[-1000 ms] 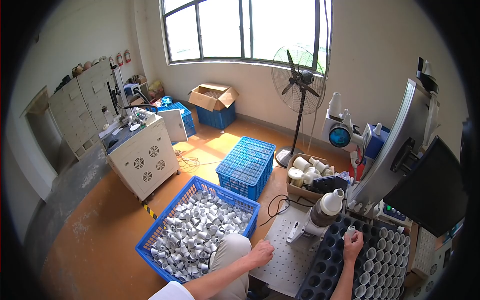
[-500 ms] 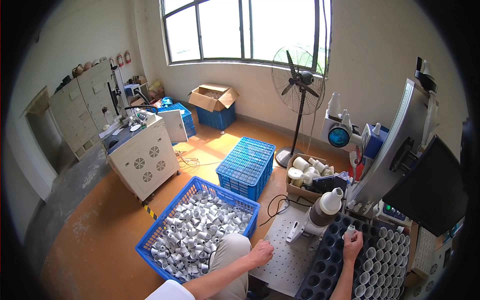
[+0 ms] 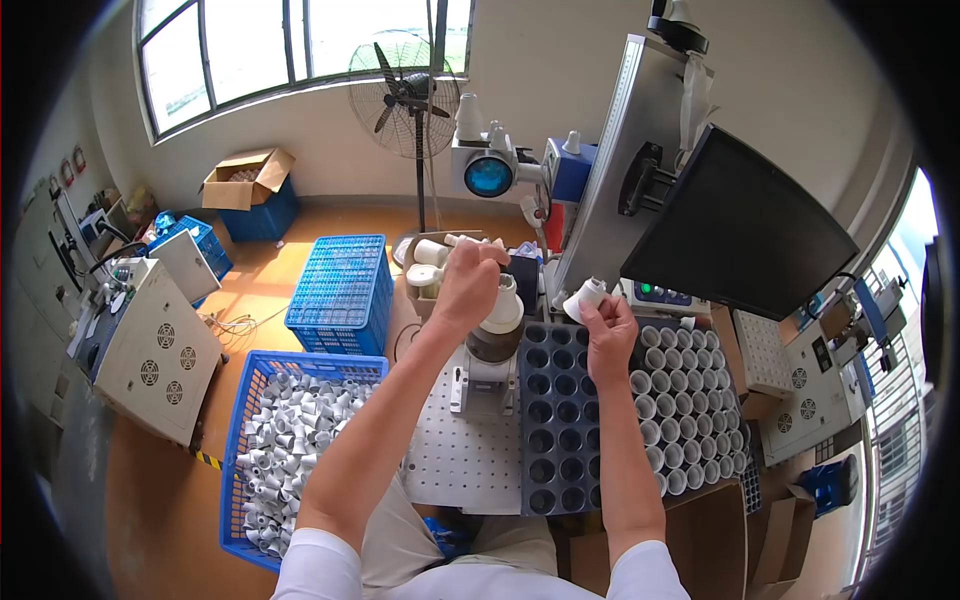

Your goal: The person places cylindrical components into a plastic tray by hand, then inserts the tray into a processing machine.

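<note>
My left hand is raised above and beside the fixture, its fingers curled together; anything inside them is hidden. On top of the fixture sits a white cone-shaped piece. My right hand pinches a white flared part, tilted, over the far edge of the black tray. Many white cups stand in rows in the tray's right side, while the pockets at its left are dark. The perforated metal plate lies under the fixture.
A blue crate full of white parts stands at left, with a closed blue crate behind it. A monitor and metal column rise beyond the tray. A lens device and a fan stand farther back.
The view has turned right. My left hand has risen from the plate's edge to beside the fixture's top. My right hand has moved from over the tray pockets to the tray's far edge.
</note>
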{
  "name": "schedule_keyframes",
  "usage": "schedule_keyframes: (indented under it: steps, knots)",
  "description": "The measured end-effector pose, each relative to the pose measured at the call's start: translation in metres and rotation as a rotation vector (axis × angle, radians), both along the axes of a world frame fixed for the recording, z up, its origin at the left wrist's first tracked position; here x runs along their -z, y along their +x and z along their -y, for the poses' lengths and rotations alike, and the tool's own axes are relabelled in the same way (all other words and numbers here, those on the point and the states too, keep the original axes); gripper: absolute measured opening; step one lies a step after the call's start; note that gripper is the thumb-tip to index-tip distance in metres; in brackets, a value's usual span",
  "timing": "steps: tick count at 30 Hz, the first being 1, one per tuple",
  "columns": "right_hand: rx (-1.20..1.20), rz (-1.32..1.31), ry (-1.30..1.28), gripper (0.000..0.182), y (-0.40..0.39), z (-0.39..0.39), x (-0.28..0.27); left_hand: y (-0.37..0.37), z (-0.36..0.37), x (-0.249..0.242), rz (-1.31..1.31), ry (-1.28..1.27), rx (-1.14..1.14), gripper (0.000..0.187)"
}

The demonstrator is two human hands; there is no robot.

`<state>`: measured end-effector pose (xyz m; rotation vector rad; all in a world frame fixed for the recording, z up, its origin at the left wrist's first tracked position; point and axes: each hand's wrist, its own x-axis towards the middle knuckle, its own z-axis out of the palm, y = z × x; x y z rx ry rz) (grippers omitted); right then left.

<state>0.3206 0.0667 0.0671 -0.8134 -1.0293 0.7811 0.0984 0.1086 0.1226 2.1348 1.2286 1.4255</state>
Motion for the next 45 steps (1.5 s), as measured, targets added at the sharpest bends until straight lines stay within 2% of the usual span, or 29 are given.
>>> schedule_keyframes:
  steps: [2, 3, 4, 5, 7, 8, 11, 12, 13, 14, 15, 17, 19, 21, 22, 23, 24, 25, 27, 28, 30, 33, 34, 36, 37, 39, 40, 42, 45]
  knots:
    - [-0.098, 0.002, 0.112, 0.018, -0.030, 0.001, -0.024, 0.023, -0.019, 0.017, 0.315, -0.192, 0.100, 0.027]
    - [-0.152, -0.018, 0.108, 0.023, -0.044, 0.000, -0.029, 0.018, 0.000, -0.007, 0.248, -0.196, 0.096, 0.027]
    - [-0.156, 0.087, 0.136, 0.024, -0.055, -0.001, -0.031, 0.006, 0.014, -0.025, 0.336, -0.140, 0.104, 0.026]
    - [-0.195, 0.074, 0.163, 0.024, -0.071, 0.001, -0.033, -0.013, 0.025, -0.036, 0.416, -0.089, 0.113, 0.026]
    - [-0.077, 0.432, 0.180, 0.023, -0.085, -0.005, -0.015, -0.071, 0.039, -0.025, 0.407, -0.038, -0.022, 0.025]
    - [-0.072, 0.410, 0.157, 0.023, -0.088, -0.004, -0.010, -0.104, 0.046, -0.011, 0.388, -0.002, -0.100, 0.024]
    - [-0.079, 0.349, 0.118, 0.023, -0.097, -0.005, -0.004, -0.213, 0.068, 0.065, 0.293, -0.005, -0.460, 0.026]
    - [-0.062, 0.329, 0.109, 0.024, -0.096, -0.004, -0.004, -0.268, 0.072, 0.109, 0.168, -0.010, -0.544, 0.027]
    - [-0.003, 0.424, 0.097, 0.027, -0.092, -0.003, 0.000, -0.315, 0.077, 0.160, 0.252, 0.006, -0.654, 0.028]
    - [-0.021, 0.397, 0.051, 0.028, -0.088, 0.002, 0.001, -0.352, 0.094, 0.188, 0.157, -0.100, -0.733, 0.028]
    - [0.019, 0.328, 0.234, 0.026, -0.086, 0.003, 0.004, -0.385, 0.111, 0.216, 0.125, -0.061, -0.817, 0.028]
    - [0.085, 0.424, 0.217, 0.026, -0.059, 0.016, 0.014, -0.407, 0.148, 0.245, 0.147, -0.118, -0.940, 0.027]
    - [0.213, 0.646, 0.142, 0.025, -0.011, 0.029, 0.028, -0.418, 0.178, 0.280, 0.123, -0.065, -0.978, 0.024]
    - [0.355, 0.990, -0.108, 0.031, 0.050, 0.039, 0.040, -0.399, 0.199, 0.279, 0.189, -0.239, -1.015, 0.023]
    - [0.391, 1.134, -0.290, 0.038, 0.080, 0.042, 0.051, -0.380, 0.202, 0.279, 0.203, -0.159, -1.050, 0.022]
    - [0.387, 1.315, -0.419, 0.049, 0.109, 0.045, 0.063, -0.380, 0.195, 0.302, 0.352, -0.098, -0.929, 0.021]
    - [0.318, 1.388, -0.569, 0.056, 0.131, 0.048, 0.067, -0.336, 0.194, 0.262, 0.214, -0.220, -0.952, 0.021]
    - [0.269, 1.449, -0.622, 0.059, 0.161, 0.044, 0.092, -0.319, 0.181, 0.267, 0.193, -0.183, -0.847, 0.023]
    - [0.193, 1.474, -0.616, 0.056, 0.171, 0.051, 0.086, -0.245, 0.161, 0.222, 0.180, -0.153, -0.675, 0.029]
    - [0.163, 1.430, -0.622, 0.055, 0.166, 0.054, 0.076, -0.218, 0.151, 0.224, 0.237, -0.160, -0.560, 0.029]
    - [0.145, 1.469, -0.657, 0.055, 0.166, 0.053, 0.073, -0.160, 0.142, 0.205, 0.133, -0.145, -0.391, 0.030]
    - [0.078, 1.619, -0.686, 0.055, 0.156, 0.049, 0.062, -0.104, 0.135, 0.197, 0.150, -0.174, -0.177, 0.019]
    - [0.099, 1.628, -0.706, 0.053, 0.155, 0.048, 0.062, -0.092, 0.138, 0.192, 0.139, -0.167, -0.094, 0.017]
    - [0.149, 1.648, -0.746, 0.050, 0.154, 0.045, 0.060, -0.081, 0.135, 0.238, -0.099, -0.321, 0.023, 0.008]
    - [0.181, 1.586, -0.734, 0.047, 0.145, 0.045, 0.048, -0.078, 0.135, 0.256, -0.218, -0.394, 0.082, 0.007]
    - [0.239, 1.461, -0.713, 0.042, 0.121, 0.051, 0.019, -0.072, 0.140, 0.261, -0.373, -0.426, 0.123, 0.010]
    - [0.279, 1.397, -0.588, 0.040, 0.120, 0.046, 0.025, -0.070, 0.143, 0.262, -0.453, -0.445, 0.145, 0.012]
    - [0.352, 1.255, -0.348, 0.035, 0.111, 0.033, 0.041, -0.068, 0.146, 0.261, -0.416, -0.415, 0.125, 0.012]
    - [0.225, 0.912, -0.420, 0.029, 0.060, 0.030, 0.040, -0.067, 0.147, 0.265, -0.385, -0.384, 0.099, 0.012]
